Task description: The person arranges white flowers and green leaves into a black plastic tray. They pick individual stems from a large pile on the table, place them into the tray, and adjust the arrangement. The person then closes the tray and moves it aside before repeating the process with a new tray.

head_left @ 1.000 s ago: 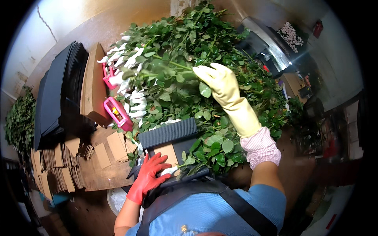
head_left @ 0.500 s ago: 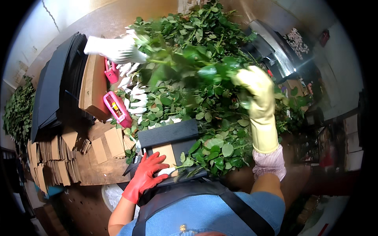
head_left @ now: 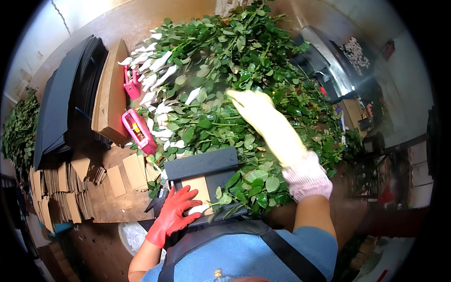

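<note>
My left hand (head_left: 174, 212), in a red rubber glove, lies with fingers spread on a tan cardboard piece (head_left: 198, 187) and a black corrugated sheet (head_left: 202, 162). Between its thumb and fingers sits a white-sleeved flower head (head_left: 198, 210), its leafy stem pointing right. Farther off, my right hand (head_left: 251, 105), in a yellow glove with a striped cuff, reaches over a heap of leafy rose stems (head_left: 253, 51). Its fingertips are close to the leaves, but whether they hold a stem is unclear. A white-sleeved flower head (head_left: 192, 96) lies left of them.
Two pink tool-like holders (head_left: 139, 131) stand left of the heap. Behind them are a cardboard stack (head_left: 110, 94) and tall dark sheets (head_left: 70, 94). Small cardboard pieces (head_left: 61, 188) are piled at the table's left. A shiny metal-edged object (head_left: 333, 66) stands far right.
My right hand has swung left and inward over the heap. The blurred leafy stem with a white-sleeved head, held up before, is no longer raised. My left hand has barely moved.
</note>
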The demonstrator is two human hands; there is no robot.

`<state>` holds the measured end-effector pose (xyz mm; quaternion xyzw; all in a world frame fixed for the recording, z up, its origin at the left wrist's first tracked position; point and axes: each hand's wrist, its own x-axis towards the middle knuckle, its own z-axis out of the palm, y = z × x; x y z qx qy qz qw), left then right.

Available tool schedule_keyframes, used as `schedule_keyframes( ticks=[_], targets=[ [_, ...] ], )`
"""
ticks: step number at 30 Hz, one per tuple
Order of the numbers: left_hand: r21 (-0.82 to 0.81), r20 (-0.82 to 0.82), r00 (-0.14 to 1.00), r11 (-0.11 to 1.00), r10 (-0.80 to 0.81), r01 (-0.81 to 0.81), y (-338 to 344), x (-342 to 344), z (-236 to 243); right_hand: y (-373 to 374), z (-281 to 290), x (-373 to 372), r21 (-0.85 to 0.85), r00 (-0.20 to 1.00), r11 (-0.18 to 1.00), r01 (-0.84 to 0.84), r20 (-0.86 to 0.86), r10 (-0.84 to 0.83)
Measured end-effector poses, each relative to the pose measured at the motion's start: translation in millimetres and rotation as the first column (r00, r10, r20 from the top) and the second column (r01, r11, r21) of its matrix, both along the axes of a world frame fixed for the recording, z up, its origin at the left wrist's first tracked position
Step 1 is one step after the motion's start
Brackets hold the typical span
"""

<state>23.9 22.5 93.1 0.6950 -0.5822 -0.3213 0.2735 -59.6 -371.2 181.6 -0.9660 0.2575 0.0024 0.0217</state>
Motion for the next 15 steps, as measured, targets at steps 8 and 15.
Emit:
schedule_keyframes(
  ticks=[8, 15],
  targets=[
    [-0.04, 0.01, 1.0, 0.999, -0.012, 0.012, 1.4, -0.8, 1.3, -55.8, -93.5, 75.0, -0.046, 0.93, 0.997, 0.067, -0.36, -0.079],
    [-0.055, 0.036, 0.999, 0.998, -0.021, 0.023, 4.7, -1.4, -2.4, -8.0, -12.9, -15.0, 0.267, 0.824, 0.864, -0.426, 0.508, 0.249]
  ],
)
